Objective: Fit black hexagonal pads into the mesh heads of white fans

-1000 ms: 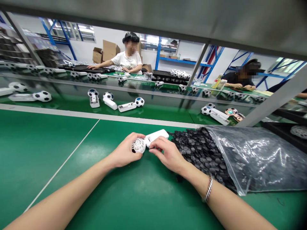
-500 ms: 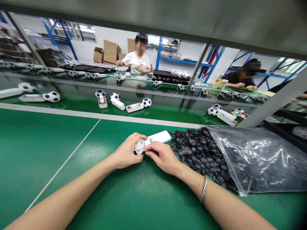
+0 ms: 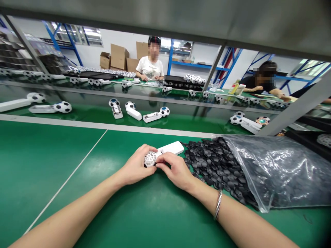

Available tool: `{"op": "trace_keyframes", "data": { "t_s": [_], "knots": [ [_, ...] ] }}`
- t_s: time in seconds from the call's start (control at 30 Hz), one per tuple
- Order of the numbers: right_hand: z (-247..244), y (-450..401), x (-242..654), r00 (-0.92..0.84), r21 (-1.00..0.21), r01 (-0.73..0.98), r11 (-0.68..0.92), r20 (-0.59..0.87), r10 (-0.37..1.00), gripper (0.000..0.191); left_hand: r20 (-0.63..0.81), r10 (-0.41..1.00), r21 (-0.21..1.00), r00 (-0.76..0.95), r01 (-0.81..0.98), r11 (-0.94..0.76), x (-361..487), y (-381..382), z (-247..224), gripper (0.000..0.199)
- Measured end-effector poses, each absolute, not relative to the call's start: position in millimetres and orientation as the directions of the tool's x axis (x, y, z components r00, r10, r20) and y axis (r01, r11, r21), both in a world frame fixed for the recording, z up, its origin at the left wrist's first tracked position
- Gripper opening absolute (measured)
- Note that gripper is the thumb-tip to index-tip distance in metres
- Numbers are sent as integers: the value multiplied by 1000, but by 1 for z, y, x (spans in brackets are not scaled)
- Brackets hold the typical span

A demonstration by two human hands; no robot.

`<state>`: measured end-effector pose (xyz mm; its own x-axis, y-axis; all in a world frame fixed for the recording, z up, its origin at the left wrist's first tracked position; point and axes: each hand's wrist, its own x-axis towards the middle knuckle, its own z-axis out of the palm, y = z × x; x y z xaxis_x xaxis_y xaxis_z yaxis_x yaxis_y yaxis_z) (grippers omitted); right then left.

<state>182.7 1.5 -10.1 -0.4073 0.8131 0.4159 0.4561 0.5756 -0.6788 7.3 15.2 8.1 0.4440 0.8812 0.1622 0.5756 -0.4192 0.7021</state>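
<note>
My left hand (image 3: 136,166) cups the round white grille head of a small hand-held fan (image 3: 169,148), whose white handle points up and right over the green table (image 3: 51,179). My right hand (image 3: 174,169) pinches at the same grille head from the right, fingertips on its edge. Just to the right lies a heap of small black hexagonal pieces (image 3: 212,162) spilling from a clear plastic bag (image 3: 279,168). I cannot tell whether a black piece is between my right fingers.
Beyond a white strip, a conveyor belt (image 3: 181,122) carries several soccer-ball fans (image 3: 153,115). Two other people sit at the far side, one in a white shirt (image 3: 150,67) and one in dark clothes (image 3: 261,84). A slanted metal post (image 3: 294,110) stands at right. A shelf overhangs the top.
My right hand slid left along the fan from the handle joint onto the grille head. The fans on the conveyor drifted right. The person in white leaned back and moved right.
</note>
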Motion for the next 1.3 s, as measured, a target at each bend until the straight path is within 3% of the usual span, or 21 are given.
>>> {"op": "trace_keyframes", "data": {
  "t_s": [0.4, 0.57, 0.8, 1.07, 1.3],
  "knots": [
    [-11, 3, 179, -350, -737, 472, 483, 346, 870, 6, 192, 873, 691, 449, 570, -445, 7, 15, 6, 38],
    [-14, 1, 178, -329, -708, 506, 493, 370, 869, 8, 201, 860, 698, 468, 548, -461, 9, 15, 5, 37],
    [-19, -1, 182, -400, -665, 505, 551, 386, 832, 5, 229, 857, 740, 462, 490, -462, 9, 17, -2, 42],
    [-20, -6, 186, -464, -650, 569, 504, 253, 849, 6, 194, 894, 802, 403, 460, -381, 8, 20, -4, 42],
    [-19, -5, 187, -518, -608, 572, 551, 254, 817, 9, 168, 904, 811, 392, 466, -353, 8, 19, 0, 41]
  ]
}}
